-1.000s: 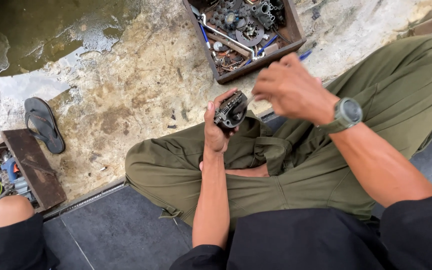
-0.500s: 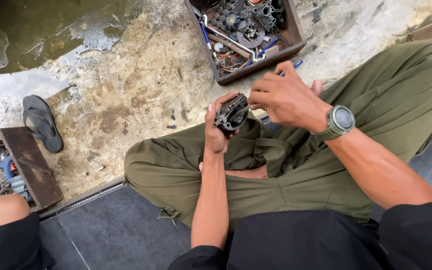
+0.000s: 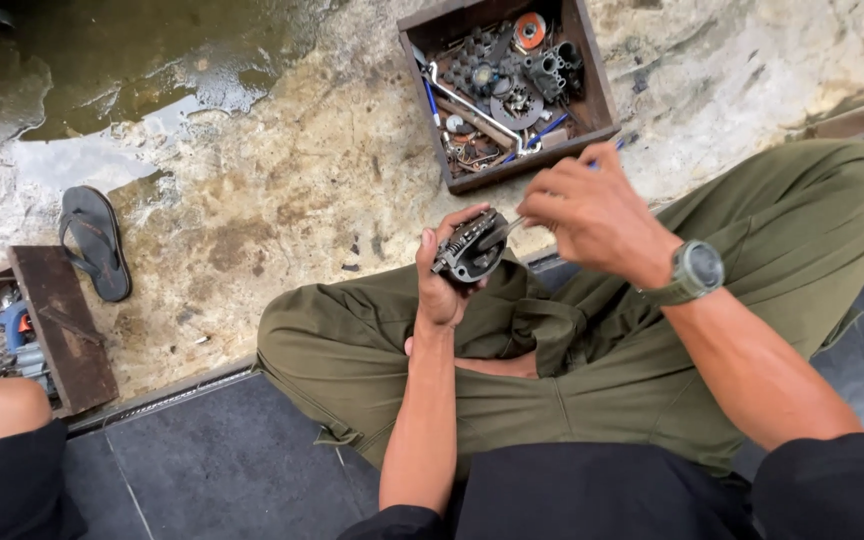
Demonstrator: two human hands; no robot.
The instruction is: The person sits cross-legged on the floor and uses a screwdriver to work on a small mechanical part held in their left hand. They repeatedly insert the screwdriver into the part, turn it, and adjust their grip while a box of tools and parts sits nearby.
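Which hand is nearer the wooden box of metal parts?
Right. The right hand sits just below the wooden box, near its front edge. The left hand, holding a dark metal part, is lower and further left.

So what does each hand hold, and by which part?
Left hand grips a dark metal part around its body; right hand pinches a thin tool near its handle end.

Metal part (image 3: pixel 472 245): dark grey-black with lighter ribbed lines. Trousers (image 3: pixel 592 370): plain olive green. Wristwatch (image 3: pixel 697 270): grey-green case and strap, dark face. Wooden tray (image 3: pixel 597 90): dark brown walls; contents black and grey, one orange disc (image 3: pixel 529 30), blue handles (image 3: pixel 432 100), one silvery bar (image 3: pixel 472 110). Sandal (image 3: pixel 97 240): black. Concrete floor (image 3: pixel 282 190): mottled tan, cream and grey, wet dark-green patch. Tiles (image 3: pixel 222 460): dark slate grey. Second tray (image 3: pixel 57 325): brown.
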